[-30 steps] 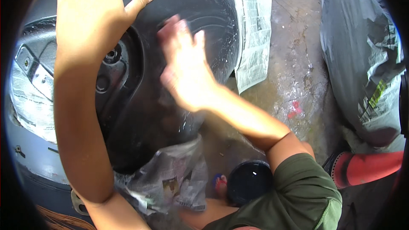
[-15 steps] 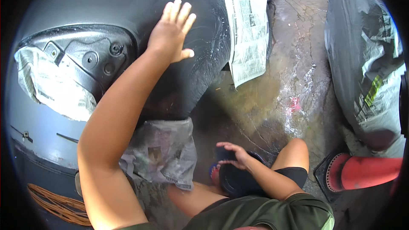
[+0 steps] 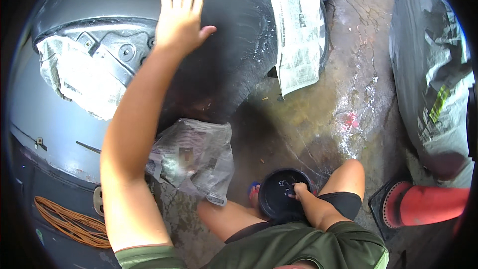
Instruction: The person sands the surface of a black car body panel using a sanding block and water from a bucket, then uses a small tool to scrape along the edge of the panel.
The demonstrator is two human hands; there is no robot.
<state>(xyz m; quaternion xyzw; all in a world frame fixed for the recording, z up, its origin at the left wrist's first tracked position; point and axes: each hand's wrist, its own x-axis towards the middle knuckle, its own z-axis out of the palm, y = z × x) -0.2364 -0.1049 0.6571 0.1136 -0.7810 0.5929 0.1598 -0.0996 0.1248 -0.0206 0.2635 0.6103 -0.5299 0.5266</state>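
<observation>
Left hand (image 3: pixel 180 20) is flat on the dark grey car body panel (image 3: pixel 234 45), fingers spread wide, gripping nothing, just braced on a surface that shows a wet sheen. Right hand (image 3: pixel 300 188) is down between the knees, fingertips dipped into the black bowl (image 3: pixel 279 197) on the floor; whether it has hold of a bit of abrasive paper or a rag in there I cannot tell, the hand is too small and shadowed.

Risks from here, as I judge them: that bowl sits on a wet concrete floor (image 3: pixel 328 114), tight between the legs and just beside a blue sandal (image 3: pixel 253 189), so a shift of a knee could tip it. The braced palm could slide on the wet panel and take the person's balance with it. Drips from a lifted hand would land on the crumpled newspaper (image 3: pixel 196 157) masking the wheel area, which already sags and could soak and peel off.

Around it: more newspaper masking (image 3: pixel 298 35) hangs down at the panel's edge, a paper-stuffed headlamp opening (image 3: pixel 79 77) lies to the left, and a coil of orange cord (image 3: pixel 64 219) low left. On the right, a second vehicle under plastic sheeting (image 3: pixel 428 69) and an orange-red traffic cone (image 3: pixel 428 204) lying over narrow the space.
</observation>
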